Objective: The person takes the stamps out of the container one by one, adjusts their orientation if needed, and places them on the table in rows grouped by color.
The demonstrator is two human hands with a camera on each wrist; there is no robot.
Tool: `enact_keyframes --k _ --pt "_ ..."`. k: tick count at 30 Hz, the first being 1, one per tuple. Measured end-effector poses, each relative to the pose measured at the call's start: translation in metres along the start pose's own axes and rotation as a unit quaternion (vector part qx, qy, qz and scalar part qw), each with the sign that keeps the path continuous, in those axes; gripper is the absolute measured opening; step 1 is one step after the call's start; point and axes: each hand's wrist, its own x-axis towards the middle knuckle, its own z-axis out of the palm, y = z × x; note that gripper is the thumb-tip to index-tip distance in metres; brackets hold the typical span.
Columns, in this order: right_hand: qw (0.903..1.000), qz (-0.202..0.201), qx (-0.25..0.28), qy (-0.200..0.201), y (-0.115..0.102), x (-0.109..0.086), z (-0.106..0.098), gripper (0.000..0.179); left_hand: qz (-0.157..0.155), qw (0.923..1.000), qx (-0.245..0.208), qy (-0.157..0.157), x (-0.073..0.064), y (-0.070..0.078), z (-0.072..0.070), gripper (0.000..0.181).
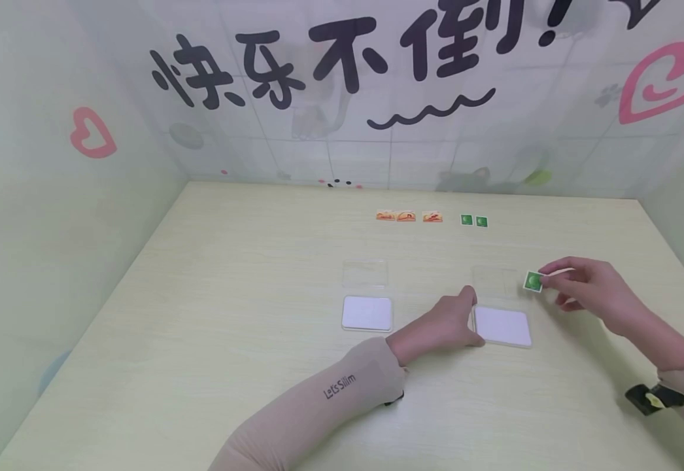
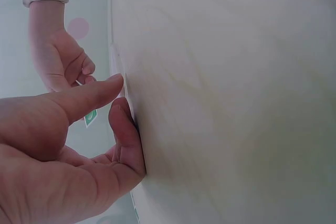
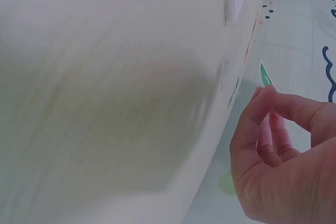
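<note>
My right hand (image 1: 592, 291) pinches a small green picture card (image 1: 533, 281) with a white border between thumb and fingertips, above the table. In the right wrist view the green card (image 3: 266, 75) is seen nearly edge-on. My left hand (image 1: 444, 320) holds the left end of a shallow clear box with a white top (image 1: 502, 326), its thumb at the near left corner. Curled left fingers (image 2: 126, 140) show low against the table in the left wrist view. Just behind that box lies a clear plastic piece (image 1: 494, 280), close to the green card.
Another white-topped box (image 1: 367, 313) lies to the left, with a clear plastic piece (image 1: 365, 273) behind it. Toward the back wall stand a row of orange picture cards (image 1: 406, 216) and two green cards (image 1: 467, 220). Walls border the table (image 1: 230, 261) at the back and sides.
</note>
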Motion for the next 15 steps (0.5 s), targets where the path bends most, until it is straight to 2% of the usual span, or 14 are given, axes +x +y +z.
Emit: enact_keyframes --k 6,9,15 --pt "0.9998 -0.005 0.019 0.001 -0.001 0.004 -0.005 0.010 0.002 1.0000 0.003 0.003 0.001 -0.001 0.001 0.051" --pt "0.9997 -0.006 0.024 0.003 -0.001 0.007 -0.007 0.014 0.001 1.0000 0.005 0.003 0.002 -0.001 0.001 0.051" --pt "0.9999 -0.005 0.011 0.004 -0.003 0.012 -0.010 0.012 -0.003 1.0000 0.007 0.002 0.001 0.000 0.001 0.052"
